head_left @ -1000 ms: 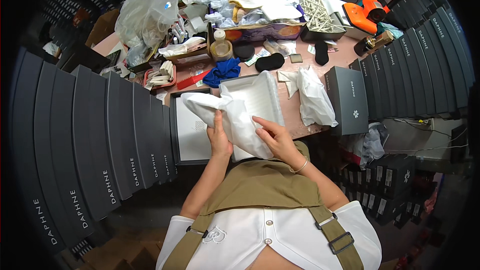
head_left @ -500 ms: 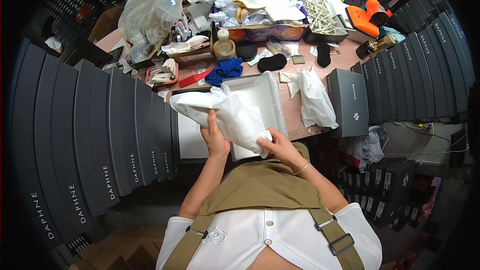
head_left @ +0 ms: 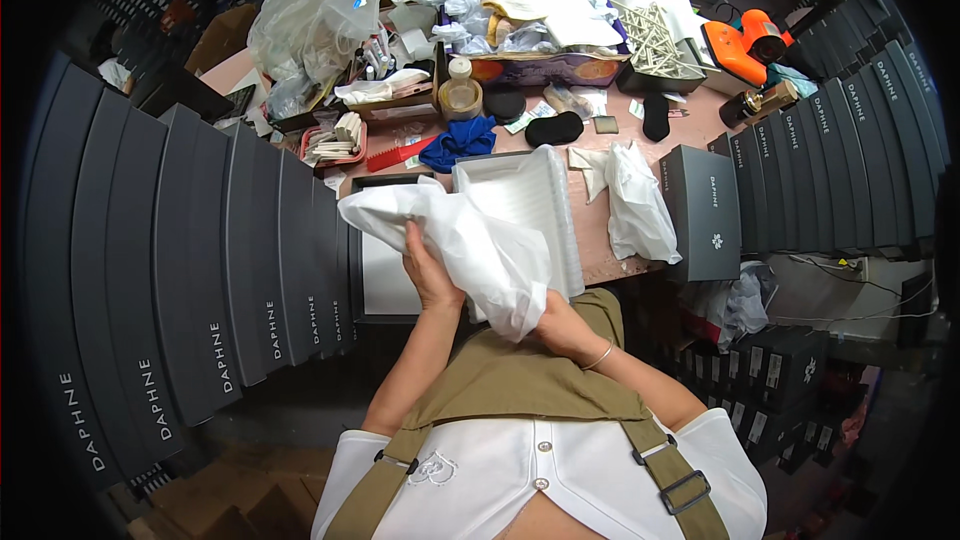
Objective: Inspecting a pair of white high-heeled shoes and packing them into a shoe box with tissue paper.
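A crumpled sheet of white tissue paper [head_left: 455, 240] is held over my lap, just in front of the table edge. My left hand [head_left: 428, 270] grips it from below near its middle. My right hand [head_left: 562, 325] holds its lower right corner, partly hidden under the paper. Right behind the paper an open white box tray [head_left: 535, 202] lies on the table, with a dark box lid [head_left: 385, 275] beside it on the left.
Stacks of dark grey boxes [head_left: 200, 270] stand along my left, with more at right [head_left: 830, 140]. A single grey box [head_left: 705, 210] and loose white paper [head_left: 635, 205] lie right of the tray. Bags, a blue cloth [head_left: 455, 140], tape and an orange tool [head_left: 745, 40] crowd the far table.
The white paper has swung left and down toward my lap. My right hand has slid down to its lower corner, and the tray behind is more exposed.
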The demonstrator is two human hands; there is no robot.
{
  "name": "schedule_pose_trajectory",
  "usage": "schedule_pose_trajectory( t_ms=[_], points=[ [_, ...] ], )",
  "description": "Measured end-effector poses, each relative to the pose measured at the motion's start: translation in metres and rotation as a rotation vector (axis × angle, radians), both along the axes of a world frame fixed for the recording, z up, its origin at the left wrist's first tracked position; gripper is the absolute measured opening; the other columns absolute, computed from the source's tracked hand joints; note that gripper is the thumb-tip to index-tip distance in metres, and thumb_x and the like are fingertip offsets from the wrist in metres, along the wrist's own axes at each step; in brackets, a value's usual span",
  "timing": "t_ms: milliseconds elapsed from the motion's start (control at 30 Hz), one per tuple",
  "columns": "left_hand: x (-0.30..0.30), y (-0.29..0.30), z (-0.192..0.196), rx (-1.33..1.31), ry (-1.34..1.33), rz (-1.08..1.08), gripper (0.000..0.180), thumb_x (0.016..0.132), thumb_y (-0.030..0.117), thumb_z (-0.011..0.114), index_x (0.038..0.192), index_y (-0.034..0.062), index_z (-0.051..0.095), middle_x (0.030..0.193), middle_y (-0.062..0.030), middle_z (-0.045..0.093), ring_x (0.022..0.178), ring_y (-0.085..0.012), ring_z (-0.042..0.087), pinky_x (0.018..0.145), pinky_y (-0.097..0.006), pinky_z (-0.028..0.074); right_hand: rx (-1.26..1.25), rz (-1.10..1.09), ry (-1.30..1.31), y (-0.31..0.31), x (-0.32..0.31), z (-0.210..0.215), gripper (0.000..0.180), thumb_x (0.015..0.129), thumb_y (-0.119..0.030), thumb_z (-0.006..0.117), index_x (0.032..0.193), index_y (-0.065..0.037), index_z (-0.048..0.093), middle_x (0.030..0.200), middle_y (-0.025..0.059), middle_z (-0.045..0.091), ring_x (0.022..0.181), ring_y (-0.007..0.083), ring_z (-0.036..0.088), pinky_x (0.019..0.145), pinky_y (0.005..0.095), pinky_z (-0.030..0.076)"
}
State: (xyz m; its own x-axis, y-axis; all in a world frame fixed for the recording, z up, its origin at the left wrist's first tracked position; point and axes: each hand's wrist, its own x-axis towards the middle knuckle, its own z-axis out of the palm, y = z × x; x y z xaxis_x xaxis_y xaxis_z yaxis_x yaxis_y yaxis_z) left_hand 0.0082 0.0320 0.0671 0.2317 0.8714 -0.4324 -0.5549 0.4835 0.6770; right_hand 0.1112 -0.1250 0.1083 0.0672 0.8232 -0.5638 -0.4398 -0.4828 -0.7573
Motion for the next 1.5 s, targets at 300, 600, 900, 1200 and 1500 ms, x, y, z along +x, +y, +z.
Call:
schedule_pose_trajectory(
  t_ms=[300, 600, 900, 1200, 1500],
  points=[
    [0.0, -0.033, -0.017, 0.483, 0.345, -0.111, 0.052, 0.095, 0.039, 0.053, 0.125, -0.0031, 0.047, 0.119, -0.0092, 0.054, 0.108, -0.0179, 0.052, 0.093, -0.031, 0.041, 0.299, -0.078, -0.301, 0.019, 0.009, -0.01, 0.05, 0.087, -0.017, 0.063, 0.131, 0.0, 0.047, 0.12, 0.0074, 0.057, 0.107, 0.0173, 0.053, 0.092, 0.0293, 0.043],
    [-0.006, 0.011, -0.006, 0.463, 0.078, -0.567, 0.042, 0.096, 0.035, 0.05, 0.124, 0.0024, 0.05, 0.126, -0.0089, 0.054, 0.116, -0.0206, 0.053, 0.1, -0.036, 0.041, 0.359, 0.055, -0.602, 0.001, 0.06, -0.009, 0.06, 0.08, -0.017, 0.071, 0.132, -0.001, 0.044, 0.129, 0.0112, 0.05, 0.117, 0.022, 0.047, 0.103, 0.0337, 0.035],
    [0.002, 0.077, 0.02, 0.393, 0.192, 0.047, 0.02, 0.099, 0.025, 0.049, 0.101, 0.0068, 0.055, 0.092, -0.0079, 0.061, 0.079, -0.0184, 0.061, 0.074, -0.033, 0.055, 0.317, 0.021, -0.912, -0.003, 0.119, -0.026, 0.064, 0.081, -0.024, 0.071, 0.133, 0.002, 0.045, 0.115, 0.0123, 0.062, 0.1, 0.0186, 0.061, 0.087, 0.0305, 0.048],
    [0.046, -0.001, 0.009, 1.445, 0.788, -0.608, 0.009, 0.09, 0.012, 0.057, 0.087, 0.0034, 0.058, 0.086, -0.0146, 0.061, 0.09, -0.0312, 0.059, 0.09, -0.045, 0.043, -0.026, -0.483, -0.486, -0.006, 0.157, -0.011, 0.054, 0.087, -0.034, 0.066, 0.126, -0.003, 0.046, 0.078, 0.0029, 0.056, 0.05, 0.0089, 0.05, 0.041, 0.0206, 0.038],
    [0.034, 0.026, 0.047, 0.899, 0.346, -0.773, 0.048, 0.088, 0.017, 0.063, 0.13, -0.0008, 0.049, 0.12, -0.0143, 0.056, 0.107, -0.0197, 0.056, 0.09, -0.031, 0.047, 0.135, 0.212, -1.306, -0.018, 0.175, 0.057, 0.06, 0.072, -0.036, 0.077, 0.117, -0.004, 0.052, 0.082, 0.0213, 0.066, 0.082, 0.0392, 0.064, 0.072, 0.0428, 0.049]
  ],
)
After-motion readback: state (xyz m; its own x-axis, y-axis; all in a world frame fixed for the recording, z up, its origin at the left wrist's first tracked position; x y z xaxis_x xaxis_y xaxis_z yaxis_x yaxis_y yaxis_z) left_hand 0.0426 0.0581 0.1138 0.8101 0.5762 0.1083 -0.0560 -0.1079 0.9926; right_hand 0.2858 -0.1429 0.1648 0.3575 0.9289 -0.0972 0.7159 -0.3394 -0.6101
